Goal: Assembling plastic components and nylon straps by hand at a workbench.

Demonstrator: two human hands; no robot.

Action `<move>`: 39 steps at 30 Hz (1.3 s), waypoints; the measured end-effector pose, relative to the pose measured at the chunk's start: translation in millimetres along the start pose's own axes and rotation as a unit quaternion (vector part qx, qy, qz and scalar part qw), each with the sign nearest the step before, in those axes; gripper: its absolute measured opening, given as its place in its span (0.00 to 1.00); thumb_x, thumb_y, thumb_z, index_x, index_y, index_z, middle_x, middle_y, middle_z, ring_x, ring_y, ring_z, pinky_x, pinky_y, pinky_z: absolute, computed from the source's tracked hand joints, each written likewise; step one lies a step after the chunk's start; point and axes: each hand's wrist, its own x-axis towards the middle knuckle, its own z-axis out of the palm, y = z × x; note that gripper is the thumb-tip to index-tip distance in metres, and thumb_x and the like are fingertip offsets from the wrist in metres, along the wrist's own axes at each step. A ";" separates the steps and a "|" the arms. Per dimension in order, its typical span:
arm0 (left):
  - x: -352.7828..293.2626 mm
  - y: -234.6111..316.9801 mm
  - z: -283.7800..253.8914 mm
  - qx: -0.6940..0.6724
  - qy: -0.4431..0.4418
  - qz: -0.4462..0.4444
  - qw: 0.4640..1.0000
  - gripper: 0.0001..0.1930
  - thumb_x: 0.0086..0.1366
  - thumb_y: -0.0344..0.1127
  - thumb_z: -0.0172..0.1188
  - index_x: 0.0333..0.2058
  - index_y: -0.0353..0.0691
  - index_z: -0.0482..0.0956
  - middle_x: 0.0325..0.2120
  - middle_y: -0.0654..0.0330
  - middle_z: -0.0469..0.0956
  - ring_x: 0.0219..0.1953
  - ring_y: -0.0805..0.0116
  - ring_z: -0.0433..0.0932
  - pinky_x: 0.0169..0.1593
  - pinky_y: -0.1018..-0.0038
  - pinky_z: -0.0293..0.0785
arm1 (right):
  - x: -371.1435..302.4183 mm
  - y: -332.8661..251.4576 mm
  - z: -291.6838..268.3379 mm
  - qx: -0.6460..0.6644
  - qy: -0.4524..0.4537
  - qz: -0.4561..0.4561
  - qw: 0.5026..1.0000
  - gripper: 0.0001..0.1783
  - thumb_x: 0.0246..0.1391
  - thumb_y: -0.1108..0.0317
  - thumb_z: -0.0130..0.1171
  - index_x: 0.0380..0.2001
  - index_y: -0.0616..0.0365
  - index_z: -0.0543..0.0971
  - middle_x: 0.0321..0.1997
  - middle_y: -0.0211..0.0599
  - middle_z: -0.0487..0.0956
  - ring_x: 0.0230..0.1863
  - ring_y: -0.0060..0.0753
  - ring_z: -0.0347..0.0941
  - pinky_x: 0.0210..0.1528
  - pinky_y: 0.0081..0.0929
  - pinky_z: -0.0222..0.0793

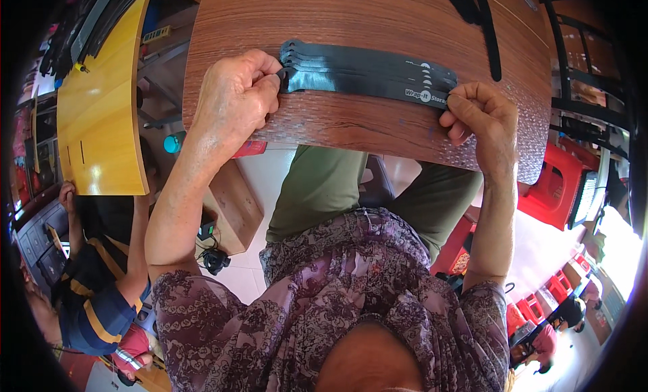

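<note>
Several flat black straps (368, 58) lie fanned on the brown wooden table, each overlapping the one behind it. Their left ends are rounded, some with small holes, and white print marks the right ends. My left hand (236, 95) pinches the left end of the nearest strap (358, 83) between thumb and fingers. At its other end my right hand (482, 115) grips the corner, thumb on top and fingers curled below. The nearest strap stretches straight between both hands, almost parallel to the table's front edge. Whether either hand also holds the straps behind it is hidden.
More black straps (495, 37) lie at the table's (378, 132) far right. To the left stands a yellow table (101, 128) with a dark pile (88, 27) on it, a co-worker (101, 291) beside it. A red stool (553, 186) is at the right.
</note>
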 end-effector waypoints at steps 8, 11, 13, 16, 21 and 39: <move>1.3 -11.4 4.9 -0.033 0.038 -0.014 0.999 0.06 0.60 0.29 0.53 0.33 0.33 0.76 0.16 0.63 0.72 0.14 0.81 0.66 0.17 0.82 0.61 | 0.2 2.3 8.2 -0.001 0.021 0.014 1.000 0.06 0.51 0.71 0.57 0.29 0.64 0.77 0.20 0.32 0.78 0.17 0.15 0.69 0.17 0.15 0.66; 0.5 -3.0 1.7 -0.022 0.022 -0.032 0.999 0.05 0.60 0.29 0.57 0.32 0.33 0.76 0.16 0.64 0.72 0.15 0.82 0.66 0.17 0.83 0.61 | -0.6 1.9 9.6 -0.004 0.021 0.008 1.000 0.07 0.51 0.70 0.57 0.29 0.63 0.77 0.20 0.32 0.78 0.18 0.15 0.70 0.18 0.15 0.66; 1.1 -2.3 2.7 -0.011 0.020 -0.024 0.999 0.05 0.59 0.29 0.58 0.31 0.33 0.76 0.16 0.64 0.72 0.15 0.82 0.66 0.17 0.83 0.60 | 0.8 4.0 9.0 -0.003 0.014 0.009 1.000 0.07 0.50 0.69 0.57 0.28 0.64 0.77 0.20 0.33 0.78 0.19 0.16 0.72 0.19 0.16 0.68; 3.1 -5.8 3.3 -0.008 0.022 -0.015 1.000 0.06 0.58 0.30 0.61 0.30 0.32 0.76 0.16 0.65 0.72 0.15 0.82 0.66 0.16 0.84 0.60 | 0.6 4.2 8.3 -0.021 0.017 0.011 1.000 0.07 0.49 0.70 0.57 0.28 0.64 0.77 0.20 0.33 0.78 0.19 0.17 0.72 0.19 0.17 0.68; 2.7 -4.0 3.1 0.006 0.024 -0.025 0.999 0.07 0.57 0.29 0.63 0.29 0.33 0.75 0.16 0.65 0.72 0.15 0.83 0.66 0.15 0.85 0.59 | 1.3 5.2 7.1 -0.022 0.007 0.004 1.000 0.08 0.49 0.70 0.56 0.28 0.65 0.77 0.19 0.35 0.78 0.19 0.19 0.73 0.19 0.18 0.69; 3.8 -3.1 2.3 0.015 0.021 -0.026 0.999 0.06 0.57 0.28 0.63 0.29 0.33 0.75 0.16 0.65 0.72 0.16 0.84 0.66 0.15 0.86 0.59 | 0.9 3.8 10.1 -0.058 0.020 -0.024 0.998 0.06 0.48 0.72 0.55 0.25 0.66 0.76 0.17 0.36 0.78 0.18 0.23 0.74 0.22 0.22 0.71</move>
